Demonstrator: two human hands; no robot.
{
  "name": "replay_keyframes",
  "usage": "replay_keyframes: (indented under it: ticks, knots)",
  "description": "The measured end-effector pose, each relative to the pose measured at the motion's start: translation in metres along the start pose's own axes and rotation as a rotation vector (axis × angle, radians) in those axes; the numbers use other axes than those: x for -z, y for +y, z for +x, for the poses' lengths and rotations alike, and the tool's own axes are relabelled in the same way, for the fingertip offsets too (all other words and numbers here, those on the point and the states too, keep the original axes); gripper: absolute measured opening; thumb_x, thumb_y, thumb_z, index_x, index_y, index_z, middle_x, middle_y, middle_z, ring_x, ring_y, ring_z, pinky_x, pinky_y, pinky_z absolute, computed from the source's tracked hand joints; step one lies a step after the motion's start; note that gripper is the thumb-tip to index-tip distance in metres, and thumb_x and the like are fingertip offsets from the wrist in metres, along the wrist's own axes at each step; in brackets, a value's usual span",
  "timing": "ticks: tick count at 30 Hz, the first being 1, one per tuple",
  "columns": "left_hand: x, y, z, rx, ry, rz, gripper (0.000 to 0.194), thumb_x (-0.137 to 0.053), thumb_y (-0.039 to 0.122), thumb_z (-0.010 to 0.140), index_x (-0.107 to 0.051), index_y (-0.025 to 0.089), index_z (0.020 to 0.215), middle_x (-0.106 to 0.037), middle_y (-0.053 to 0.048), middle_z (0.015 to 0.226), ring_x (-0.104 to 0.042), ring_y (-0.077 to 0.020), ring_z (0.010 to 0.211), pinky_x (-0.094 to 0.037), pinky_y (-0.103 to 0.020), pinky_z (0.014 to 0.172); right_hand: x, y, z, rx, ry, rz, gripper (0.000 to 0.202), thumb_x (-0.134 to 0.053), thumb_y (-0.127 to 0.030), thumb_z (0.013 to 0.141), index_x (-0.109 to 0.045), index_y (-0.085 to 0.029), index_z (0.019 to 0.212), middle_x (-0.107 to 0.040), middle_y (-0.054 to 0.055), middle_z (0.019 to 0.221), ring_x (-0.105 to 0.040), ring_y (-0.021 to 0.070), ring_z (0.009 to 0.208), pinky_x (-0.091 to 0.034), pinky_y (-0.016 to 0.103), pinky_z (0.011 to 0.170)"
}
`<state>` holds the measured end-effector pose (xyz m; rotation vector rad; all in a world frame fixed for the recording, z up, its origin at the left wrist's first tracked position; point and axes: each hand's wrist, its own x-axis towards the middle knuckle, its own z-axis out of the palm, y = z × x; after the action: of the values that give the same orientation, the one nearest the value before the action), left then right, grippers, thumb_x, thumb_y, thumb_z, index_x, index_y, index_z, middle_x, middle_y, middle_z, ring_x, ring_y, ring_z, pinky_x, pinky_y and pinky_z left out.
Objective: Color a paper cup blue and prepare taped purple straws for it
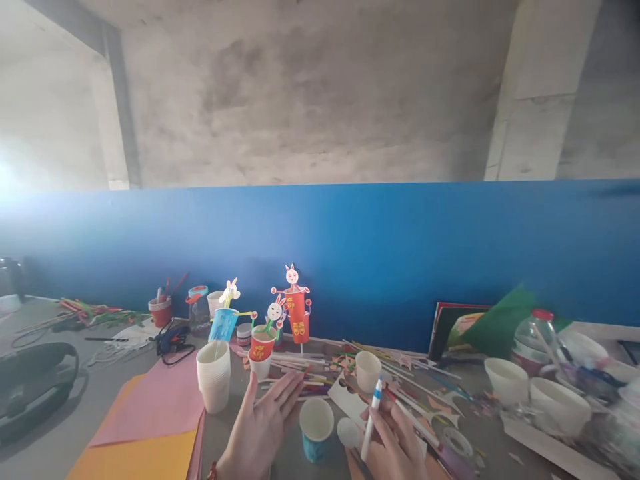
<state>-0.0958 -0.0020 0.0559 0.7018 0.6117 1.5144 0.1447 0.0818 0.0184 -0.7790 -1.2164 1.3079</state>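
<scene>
My left hand is held flat, fingers stretched out and thumb raised, with nothing in it. Just right of it stands a paper cup with a blue-painted outside. My right hand grips a white marker with a blue band, its tip end pointing up. Beside that hand lies a small white paper disc. A plain white paper cup stands behind the marker. Beyond my left hand is a red cup figure with a rabbit face, set on a white cup.
A taller red cup rabbit and a blue cup figure stand near the blue partition. Stacked white cups and pink paper lie left. Straws and paper scraps, tape and more cups crowd the right.
</scene>
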Motion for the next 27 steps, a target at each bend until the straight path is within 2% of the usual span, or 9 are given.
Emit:
replay_keyframes:
  ticks: [4, 7, 9, 11, 13, 15, 17, 23, 27]
  knots:
    - [0.018, -0.014, 0.007, -0.214, 0.416, 0.315, 0.050, -0.084, 0.059, 0.060, -0.075, 0.018, 0.088, -0.075, -0.007, 0.095, -0.068, -0.0216, 0.092, -0.053, -0.030, 0.084, -0.002, -0.005, 0.000, -0.021, 0.029, 0.011, 0.041, -0.077, -0.063, 0.067, -0.070, -0.023, 0.075, -0.071, 0.002, 0.071, -0.067, 0.0220, 0.061, -0.060, 0.031, 0.059]
    - [0.025, -0.017, 0.014, -0.246, 0.460, 0.449, 0.051, -0.074, 0.066, 0.069, -0.072, 0.019, 0.089, -0.055, 0.005, 0.057, -0.053, -0.0116, 0.052, -0.044, -0.022, 0.052, -0.005, -0.004, 0.000, -0.014, 0.043, 0.005, 0.044, -0.073, -0.067, 0.069, -0.067, -0.024, 0.075, -0.068, 0.002, 0.069, -0.065, 0.0217, 0.061, -0.058, 0.031, 0.059]
    - [0.021, -0.013, 0.019, -0.294, 0.430, 0.630, 0.060, -0.056, 0.075, 0.077, -0.070, 0.020, 0.096, -0.041, 0.008, 0.048, -0.041, -0.0114, 0.043, -0.038, -0.023, 0.045, -0.007, -0.003, 0.000, -0.012, 0.043, 0.000, 0.044, -0.070, -0.068, 0.072, -0.066, -0.024, 0.076, -0.066, 0.001, 0.069, -0.064, 0.0211, 0.062, -0.057, 0.031, 0.060]
    - [0.011, -0.008, 0.023, -0.347, 0.367, 0.802, 0.063, -0.052, 0.076, 0.079, -0.071, 0.021, 0.101, -0.050, 0.005, 0.053, -0.051, -0.0151, 0.051, -0.046, -0.026, 0.053, -0.009, -0.002, 0.000, -0.012, 0.028, -0.010, 0.044, -0.069, -0.067, 0.074, -0.065, -0.024, 0.077, -0.064, 0.000, 0.067, -0.062, 0.0201, 0.061, -0.055, 0.029, 0.059]
    - [-0.003, -0.005, 0.025, -0.348, 0.237, 0.953, 0.052, -0.071, 0.064, 0.071, -0.072, 0.024, 0.105, -0.071, -0.006, 0.092, -0.064, -0.0243, 0.089, -0.052, -0.034, 0.082, -0.009, -0.001, -0.001, -0.019, 0.007, -0.031, 0.044, -0.067, -0.067, 0.076, -0.064, -0.024, 0.077, -0.060, -0.001, 0.064, -0.059, 0.0187, 0.058, -0.052, 0.028, 0.057]
    - [-0.016, -0.004, 0.025, -0.308, -0.042, 1.379, 0.064, -0.080, 0.054, 0.064, -0.066, 0.029, 0.120, -0.064, -0.010, 0.129, -0.054, -0.0345, 0.121, -0.042, -0.046, 0.104, -0.009, 0.000, -0.001, -0.032, -0.012, -0.063, 0.045, -0.067, -0.068, 0.076, -0.064, -0.023, 0.078, -0.057, -0.002, 0.061, -0.056, 0.0178, 0.056, -0.049, 0.027, 0.055]
    - [-0.024, -0.004, 0.025, -0.240, -0.223, 1.684, 0.070, -0.083, 0.043, 0.060, -0.062, 0.028, 0.125, -0.061, -0.011, 0.135, -0.051, -0.0375, 0.125, -0.039, -0.051, 0.108, -0.008, 0.002, -0.001, -0.050, -0.029, -0.097, 0.048, -0.066, -0.070, 0.074, -0.065, -0.023, 0.083, -0.057, -0.002, 0.060, -0.056, 0.0183, 0.057, -0.048, 0.027, 0.054]
    - [-0.018, 0.017, 0.020, -0.109, -0.229, 2.004, 0.062, -0.064, 0.018, 0.063, -0.059, 0.026, 0.124, -0.064, -0.011, 0.132, -0.056, -0.0345, 0.122, -0.041, -0.049, 0.105, -0.011, 0.014, 0.000, -0.088, -0.098, -0.170, 0.047, -0.063, -0.068, 0.075, -0.064, -0.023, 0.087, -0.053, -0.004, 0.057, -0.054, 0.0179, 0.055, -0.045, 0.026, 0.052]
    - [-0.023, 0.032, 0.019, -0.055, -0.280, 2.069, 0.076, -0.073, 0.027, 0.062, -0.052, 0.023, 0.135, -0.058, -0.014, 0.140, -0.051, -0.0376, 0.128, -0.039, -0.051, 0.108, -0.013, 0.023, 0.000, -0.108, -0.147, -0.238, 0.031, -0.065, -0.054, 0.079, -0.064, -0.023, 0.082, -0.048, -0.007, 0.050, -0.050, 0.0151, 0.048, -0.042, 0.024, 0.052]
